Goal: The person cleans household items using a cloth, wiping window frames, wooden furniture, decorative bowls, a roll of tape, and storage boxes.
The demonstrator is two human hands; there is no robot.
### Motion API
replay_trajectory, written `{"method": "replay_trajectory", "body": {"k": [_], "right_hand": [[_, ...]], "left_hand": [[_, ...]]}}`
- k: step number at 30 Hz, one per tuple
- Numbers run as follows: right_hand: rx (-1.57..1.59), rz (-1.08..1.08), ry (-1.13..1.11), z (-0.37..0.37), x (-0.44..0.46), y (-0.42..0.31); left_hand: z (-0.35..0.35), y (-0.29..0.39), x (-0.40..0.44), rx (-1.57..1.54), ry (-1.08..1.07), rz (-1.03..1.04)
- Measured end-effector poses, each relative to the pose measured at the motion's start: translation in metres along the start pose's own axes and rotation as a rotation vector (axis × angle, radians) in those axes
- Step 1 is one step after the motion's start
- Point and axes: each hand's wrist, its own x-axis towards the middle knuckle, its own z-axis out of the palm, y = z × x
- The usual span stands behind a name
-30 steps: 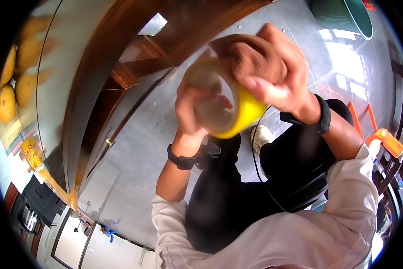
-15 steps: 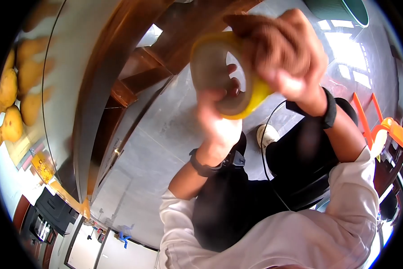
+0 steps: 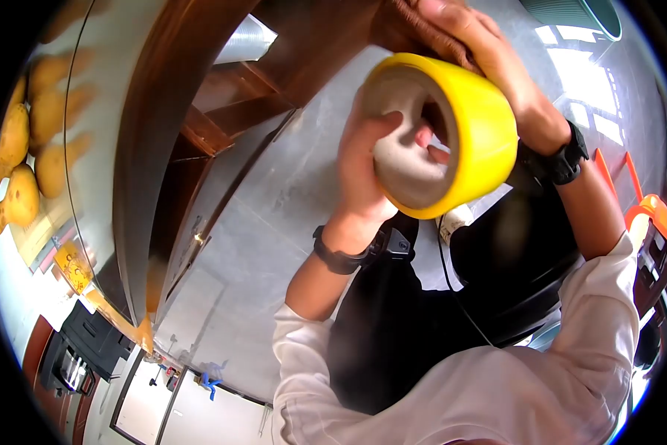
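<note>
A wide roll of yellow tape [image 3: 489, 141] is held up in front of my chest, its hollow core facing left. My left hand [image 3: 367, 159] is closed on it, thumb over the near rim and fingertips showing through the core. Above and behind the roll, my right hand [image 3: 493, 55] is closed around a brown, wrinkled object [image 3: 434, 33], with its wrist close to the roll's right side. What the brown object is cannot be made out; its far end blends with the brown furniture.
Dark wooden furniture [image 3: 155, 96] with a glossy top runs along the left. Yellow potato-like items [image 3: 23, 194] lie on it. A green bin [image 3: 582, 16] stands at the upper right, an orange-framed object [image 3: 649, 211] at the right. A thin black cable [image 3: 448, 278] hangs near my legs.
The tape roll has moved to the right and turned, showing more of its yellow outer side. My right hand has moved up with the brown object, away from the roll's core.
</note>
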Motion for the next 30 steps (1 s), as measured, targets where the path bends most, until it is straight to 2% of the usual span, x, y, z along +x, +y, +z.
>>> {"method": "replay_trajectory", "body": {"k": [2, 3, 4, 6, 10, 13, 14, 16, 18, 19, 22, 24, 26, 28, 30], "right_hand": [[0.007, -0.225, -0.058, -0.005, -0.005, 0.010], [-0.051, -0.263, 0.023, -0.004, -0.005, 0.013], [-0.053, -0.368, 0.067, 0.000, -0.009, 0.015], [-0.073, -0.577, 0.161, 0.013, -0.015, 0.016], [-0.445, -0.739, 0.300, 0.000, -0.024, 0.037], [-0.836, -0.869, 0.318, -0.009, -0.040, 0.049], [-0.847, -0.885, 0.337, -0.009, -0.042, 0.051], [-0.608, -0.877, 0.444, 0.004, -0.033, 0.057], [-0.235, -0.711, 0.324, -0.008, -0.034, 0.046], [-0.235, -0.733, 0.356, -0.009, -0.031, 0.042], [-0.171, -0.757, 0.346, -0.021, -0.022, 0.025], [-0.274, -0.771, 0.316, -0.035, -0.015, 0.023], [-0.374, -0.731, 0.301, -0.037, -0.017, 0.016], [-0.421, -0.663, 0.343, -0.031, -0.020, 0.013], [-0.837, -0.831, 0.361, -0.034, -0.026, 0.010]], "left_hand": [[-0.006, -0.001, -0.001, 0.020, 0.004, 0.086], [-0.009, -0.002, -0.001, 0.030, 0.007, 0.129], [-0.013, -0.006, -0.001, 0.051, 0.019, 0.255], [-0.011, -0.014, 0.003, 0.058, 0.032, 0.364], [0.001, -0.016, 0.013, 0.070, 0.062, 0.435], [0.025, -0.010, 0.018, 0.002, 0.184, 0.430], [0.022, -0.009, 0.021, -0.049, 0.174, 0.393], [0.027, -0.010, 0.022, 0.062, 0.167, 0.450], [0.027, -0.013, 0.024, 0.215, 0.154, 0.531], [0.025, -0.014, 0.027, 0.251, 0.163, 0.543], [0.017, -0.002, 0.027, 0.232, 0.096, 0.397], [0.008, 0.007, 0.023, 0.297, 0.043, 0.275], [-0.001, 0.021, 0.017, 0.361, -0.095, 0.036], [0.000, 0.016, 0.016, 0.393, -0.064, 0.001], [-0.001, 0.009, 0.017, 0.371, -0.012, 0.016]]}}
